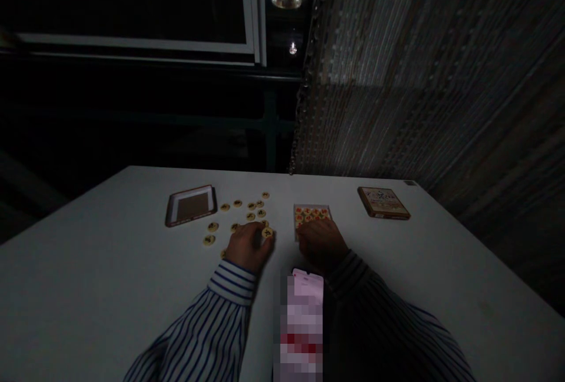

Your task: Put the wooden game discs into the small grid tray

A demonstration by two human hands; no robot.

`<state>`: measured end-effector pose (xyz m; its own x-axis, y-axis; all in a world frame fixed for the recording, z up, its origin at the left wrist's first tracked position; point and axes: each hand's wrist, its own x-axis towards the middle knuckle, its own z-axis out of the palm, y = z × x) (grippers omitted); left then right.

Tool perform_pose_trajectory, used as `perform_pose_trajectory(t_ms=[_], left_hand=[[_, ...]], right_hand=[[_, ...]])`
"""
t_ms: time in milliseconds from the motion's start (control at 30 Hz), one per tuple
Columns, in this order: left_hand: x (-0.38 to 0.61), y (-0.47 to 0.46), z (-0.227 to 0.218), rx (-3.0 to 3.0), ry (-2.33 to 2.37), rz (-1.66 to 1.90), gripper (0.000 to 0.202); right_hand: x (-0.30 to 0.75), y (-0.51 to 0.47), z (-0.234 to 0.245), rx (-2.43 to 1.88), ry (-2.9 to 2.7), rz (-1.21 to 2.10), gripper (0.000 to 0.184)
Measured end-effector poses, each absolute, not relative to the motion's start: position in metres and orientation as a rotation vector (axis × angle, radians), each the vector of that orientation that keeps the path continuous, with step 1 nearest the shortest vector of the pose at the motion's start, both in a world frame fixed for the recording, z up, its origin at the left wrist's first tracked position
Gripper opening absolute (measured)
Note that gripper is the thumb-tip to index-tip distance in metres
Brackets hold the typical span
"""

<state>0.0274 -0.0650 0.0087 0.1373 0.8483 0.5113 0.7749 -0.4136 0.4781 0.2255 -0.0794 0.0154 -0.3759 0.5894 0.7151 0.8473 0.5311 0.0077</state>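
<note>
Several round tan game pieces (249,208) with dark marks lie scattered on a white table (88,264). My left hand (248,245) rests on them with fingers curled, fingertips touching one piece (266,232). My right hand (321,243) lies at the near edge of a small white tray (312,215) that holds rows of similar pieces with red marks. Its fingers are curled and in shadow; whether they hold anything is hidden. Both arms wear striped sleeves.
A brown-rimmed empty box half (191,205) lies at the left of the pieces. A brown printed box lid (383,202) sits at the right. A phone (302,323) stands close in front of me. A curtain hangs behind the table on the right.
</note>
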Motion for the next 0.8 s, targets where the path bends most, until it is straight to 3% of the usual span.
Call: perform_pose_trajectory(t_ms=[800], left_hand=[[0.044,-0.076,0.011,1.857,1.579,1.285,0.019]], right_hand=[[0.226,-0.079,0.017,-1.17,-2.102,-0.522,0.018]])
